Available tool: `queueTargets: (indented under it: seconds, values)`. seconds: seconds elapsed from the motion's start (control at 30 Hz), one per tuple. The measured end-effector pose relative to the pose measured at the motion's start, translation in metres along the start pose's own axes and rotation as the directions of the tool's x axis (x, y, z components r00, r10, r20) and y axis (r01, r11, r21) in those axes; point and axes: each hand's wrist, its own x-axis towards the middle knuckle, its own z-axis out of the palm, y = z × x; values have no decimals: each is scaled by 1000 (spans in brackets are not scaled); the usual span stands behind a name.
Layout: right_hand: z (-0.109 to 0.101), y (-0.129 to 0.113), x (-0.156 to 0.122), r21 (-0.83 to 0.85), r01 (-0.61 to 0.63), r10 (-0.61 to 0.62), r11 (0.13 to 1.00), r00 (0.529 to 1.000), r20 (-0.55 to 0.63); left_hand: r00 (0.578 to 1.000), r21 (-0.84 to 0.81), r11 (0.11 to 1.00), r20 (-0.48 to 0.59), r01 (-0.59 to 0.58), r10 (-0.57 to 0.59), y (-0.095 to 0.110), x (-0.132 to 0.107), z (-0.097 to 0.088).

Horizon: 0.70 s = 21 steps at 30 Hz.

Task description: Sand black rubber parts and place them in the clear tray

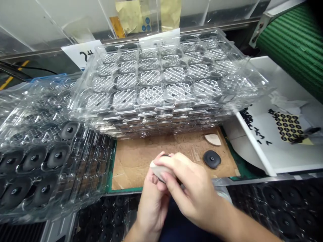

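Observation:
My left hand (154, 205) is closed around a dark part, probably a black disc; only slivers of it show between the fingers. A pale beige pad (158, 169) is pinched in my right hand (190, 185), pressed against that dark part. Both hands meet over the front of a brown cardboard sheet (136, 163). To the right on the cardboard lies a black rounded disc (212, 159) with a small raised centre. Behind it rests a beige quarter-round pad (213, 139).
A tall stack of clear compartment trays (156, 80) stands behind the cardboard. At left, more clear trays (96, 161) hold black discs. A white bin (297, 156) at right contains small black pieces and a sheet of round stickers (289, 127). A green conveyor belt (295, 40) runs at upper right.

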Motion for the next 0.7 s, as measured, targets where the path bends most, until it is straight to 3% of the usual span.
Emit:
queueTargets:
  seconds: [0.07,0.1,0.13,0.23,0.27,0.4,0.47,0.53,0.57,0.63,0.7]
  values:
    - [-2,-11,4,-37,-13,20,999,982,190,1000,-4,1000,-19,-12,12,0,-2,2]
    - [-2,-13,6,-52,-20,31,998,972,232,999,-1,1000,-16,-27,27,1,-3,2]
    - [-1,-13,7,-58,-8,20,998,978,208,999,6,999,-4,-32,32,1,-4,3]
    - [2,-10,6,-28,95,-96,995,994,-43,998,29,1000,62,9,-11,3,-7,4]
    - [2,-10,4,-4,107,-107,994,993,-55,998,34,999,67,20,-22,4,-7,3]
    - [-5,-11,-1,59,-38,24,998,975,220,1000,40,999,24,10,-11,5,-6,0]
    - [-5,-12,0,22,-44,40,999,991,126,998,65,998,58,22,-26,3,-6,1]
    - [-4,-14,2,-10,42,-43,999,999,-12,993,88,994,96,61,-69,2,-7,3]
    - [-4,-14,1,-8,73,-74,997,997,-22,991,87,994,102,73,-82,3,-8,3]
    - [-7,-13,-2,37,77,-80,996,992,93,993,65,995,88,76,-82,5,-10,4]
    - [-15,-10,-8,48,-11,0,999,977,214,995,39,997,81,62,-65,9,-11,3]
